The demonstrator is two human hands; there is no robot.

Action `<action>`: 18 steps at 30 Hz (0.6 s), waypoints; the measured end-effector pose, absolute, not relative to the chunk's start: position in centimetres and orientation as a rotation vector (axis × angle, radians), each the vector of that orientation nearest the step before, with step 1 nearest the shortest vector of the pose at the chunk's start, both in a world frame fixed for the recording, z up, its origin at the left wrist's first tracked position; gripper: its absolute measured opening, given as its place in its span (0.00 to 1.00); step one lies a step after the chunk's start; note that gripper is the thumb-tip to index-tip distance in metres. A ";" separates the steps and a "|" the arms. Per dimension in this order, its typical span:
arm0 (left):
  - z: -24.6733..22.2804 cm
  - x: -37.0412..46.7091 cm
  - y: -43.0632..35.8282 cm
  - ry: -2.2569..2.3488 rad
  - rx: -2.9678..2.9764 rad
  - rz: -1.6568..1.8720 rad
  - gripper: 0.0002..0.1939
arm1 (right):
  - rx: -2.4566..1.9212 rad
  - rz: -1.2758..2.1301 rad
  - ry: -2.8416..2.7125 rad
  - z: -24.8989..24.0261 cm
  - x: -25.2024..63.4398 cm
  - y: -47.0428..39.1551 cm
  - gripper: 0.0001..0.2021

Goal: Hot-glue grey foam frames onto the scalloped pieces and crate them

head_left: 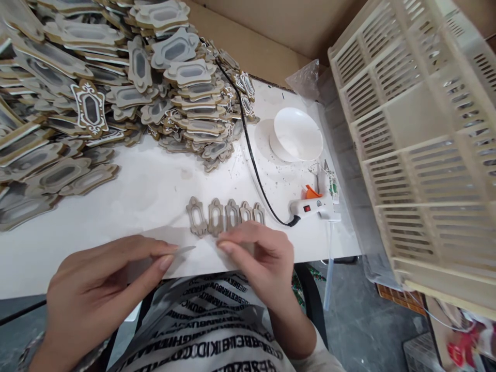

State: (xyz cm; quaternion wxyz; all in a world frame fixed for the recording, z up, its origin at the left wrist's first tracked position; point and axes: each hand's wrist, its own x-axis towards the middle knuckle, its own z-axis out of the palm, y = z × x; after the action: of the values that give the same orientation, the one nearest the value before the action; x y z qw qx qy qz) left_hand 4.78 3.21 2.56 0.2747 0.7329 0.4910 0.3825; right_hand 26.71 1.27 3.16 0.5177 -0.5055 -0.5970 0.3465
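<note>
My left hand [104, 279] is closed in a pinch on a thin, pale, pointed sliver [186, 249], whose kind I cannot make out. Across a small gap, my right hand [259, 253] has its thumb and index finger pressed together; anything between them is too small to name. Just beyond the fingers, several small grey ornamental frames [196, 217] lie side by side in a row on the white table [151, 191]. The right hand hides the lower parts of the frames at the row's right end.
A big heap of similar frames [186, 98] covers the back left. At the right lie a white glue gun [310, 207] with an orange trigger, its black cord [248, 139] and a white bowl [296, 135]. A beige slatted plastic crate [411, 119] stands along the right side.
</note>
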 end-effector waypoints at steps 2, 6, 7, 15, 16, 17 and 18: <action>2.5 4.7 3.1 1.326 1.968 1.024 0.05 | -1.290 0.533 -1.623 3.2 27.7 1.1 0.08; 2.5 4.8 3.1 1.325 1.944 1.004 0.05 | -1.373 0.004 -1.908 2.7 28.7 1.0 0.09; 2.6 4.9 3.1 1.333 1.941 1.010 0.05 | -1.377 -0.079 -1.936 2.5 28.8 1.1 0.08; 2.5 4.8 3.2 1.339 1.982 1.013 0.06 | -1.431 -0.314 -1.999 1.5 28.5 1.2 0.05; 2.5 4.7 3.2 1.330 1.984 1.013 0.06 | -1.431 -0.326 -2.002 1.5 28.5 1.2 0.05; 2.4 4.7 3.1 1.326 1.985 1.015 0.06 | -1.431 -0.335 -2.004 1.5 28.6 1.3 0.05; 2.4 4.7 3.1 1.327 1.981 1.011 0.06 | -1.435 -0.341 -2.007 1.4 28.6 1.3 0.05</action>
State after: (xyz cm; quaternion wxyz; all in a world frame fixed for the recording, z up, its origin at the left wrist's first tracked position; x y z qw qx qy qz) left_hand 4.66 3.12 2.36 0.2722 0.7359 0.4931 0.3757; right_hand 28.59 1.31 1.42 0.3200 -0.5458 -0.7634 -0.1296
